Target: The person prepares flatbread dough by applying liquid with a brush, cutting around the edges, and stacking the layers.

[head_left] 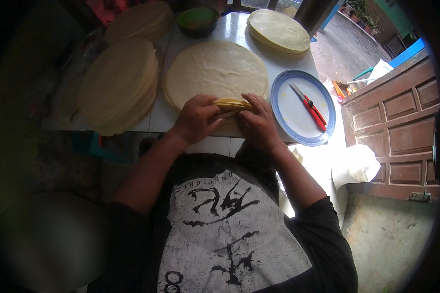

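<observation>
Both of my hands grip the near edge of a stack of thin round pale-yellow wrappers (pixel 215 68) lying on a white tiled counter (pixel 239 34). My left hand (pixel 195 119) pinches the lifted, folded-over edge of the wrappers (pixel 231 104) from the left. My right hand (pixel 256 122) holds the same edge from the right, fingers curled over it. The rest of the stack lies flat beyond my hands.
A blue-rimmed white plate (pixel 286 105) with a red-handled cutter knife (pixel 312 108) sits right of my hands. More wrapper stacks lie at left (pixel 120 85), back left (pixel 139 22) and back right (pixel 278 30). A green bowl (pixel 197 20) stands at the back. A wooden cabinet (pixel 401 127) is right.
</observation>
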Demonstrator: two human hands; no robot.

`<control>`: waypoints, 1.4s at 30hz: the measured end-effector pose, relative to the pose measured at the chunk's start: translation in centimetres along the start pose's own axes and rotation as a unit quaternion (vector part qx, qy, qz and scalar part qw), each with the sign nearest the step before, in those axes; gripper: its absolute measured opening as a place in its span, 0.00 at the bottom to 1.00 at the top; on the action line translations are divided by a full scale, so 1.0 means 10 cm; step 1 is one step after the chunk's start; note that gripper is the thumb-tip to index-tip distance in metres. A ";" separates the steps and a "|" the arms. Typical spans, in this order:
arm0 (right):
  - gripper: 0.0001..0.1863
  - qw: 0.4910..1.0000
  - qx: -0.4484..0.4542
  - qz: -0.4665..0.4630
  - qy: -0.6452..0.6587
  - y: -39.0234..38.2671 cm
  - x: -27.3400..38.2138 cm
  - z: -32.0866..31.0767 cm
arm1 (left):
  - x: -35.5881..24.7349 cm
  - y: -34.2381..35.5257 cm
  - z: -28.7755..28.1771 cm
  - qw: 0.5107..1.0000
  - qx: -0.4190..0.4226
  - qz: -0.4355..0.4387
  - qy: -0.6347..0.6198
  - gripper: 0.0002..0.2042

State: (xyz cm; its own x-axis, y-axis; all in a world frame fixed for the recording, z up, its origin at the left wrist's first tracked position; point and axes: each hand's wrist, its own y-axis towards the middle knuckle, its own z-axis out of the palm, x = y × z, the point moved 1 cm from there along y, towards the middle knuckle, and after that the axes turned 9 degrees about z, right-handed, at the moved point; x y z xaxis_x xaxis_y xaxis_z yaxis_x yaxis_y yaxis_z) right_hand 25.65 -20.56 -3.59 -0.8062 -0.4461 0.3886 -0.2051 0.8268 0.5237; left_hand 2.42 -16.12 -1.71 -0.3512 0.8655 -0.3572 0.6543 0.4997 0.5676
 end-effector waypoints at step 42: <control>0.13 0.973 -0.013 0.154 0.171 -0.36 0.14 -0.40 | 0.68 0.99 -0.67 0.964 0.111 -0.223 -0.095 0.18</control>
State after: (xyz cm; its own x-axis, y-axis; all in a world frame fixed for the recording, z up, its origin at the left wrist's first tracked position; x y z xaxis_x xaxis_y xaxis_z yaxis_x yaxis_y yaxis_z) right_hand 27.43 -25.51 -1.86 -0.5942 -0.2705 0.7574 0.0352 0.9321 0.3605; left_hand 2.00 -5.03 6.47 -0.5154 0.5336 -0.6705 0.6014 0.7826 0.1605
